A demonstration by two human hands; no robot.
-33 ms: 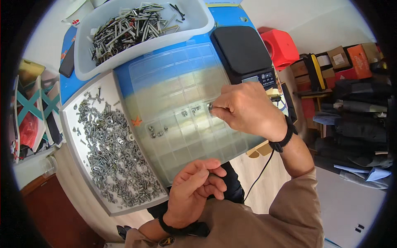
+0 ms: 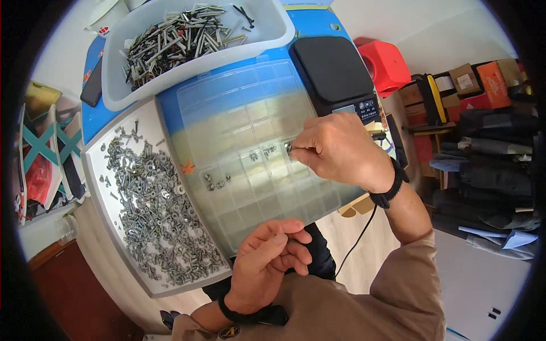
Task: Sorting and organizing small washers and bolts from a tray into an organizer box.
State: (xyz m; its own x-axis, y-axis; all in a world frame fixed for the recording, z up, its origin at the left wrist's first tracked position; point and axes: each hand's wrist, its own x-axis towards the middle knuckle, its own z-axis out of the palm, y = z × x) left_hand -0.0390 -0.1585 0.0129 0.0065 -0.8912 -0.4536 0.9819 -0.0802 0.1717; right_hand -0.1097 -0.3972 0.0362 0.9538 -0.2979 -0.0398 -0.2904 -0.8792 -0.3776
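Note:
My right hand (image 2: 341, 150) is over the clear divided plastic organizer box (image 2: 256, 199), its thumb and fingers pinched on a small shiny metal fastener (image 2: 288, 146) at one compartment. Its exact shape is mostly covered by the fingertips. Similar small fasteners (image 2: 254, 156) lie in compartments to the left, with a loose group of nut-like pieces (image 2: 210, 186) farther left. Close to the box's front edge, my left hand (image 2: 264, 264) is half curled, palm turned inward and fingers apart. Nothing shows in it, though part of its palm is hidden.
A white tray (image 2: 95, 165) of mixed screws, nuts and washers lies on the left. Behind the box is a translucent tub (image 2: 199, 65) of long screws and bolts. A black scale (image 2: 333, 71) stands back right, beside a red container (image 2: 387, 65). A phone (image 2: 92, 85) rests far left.

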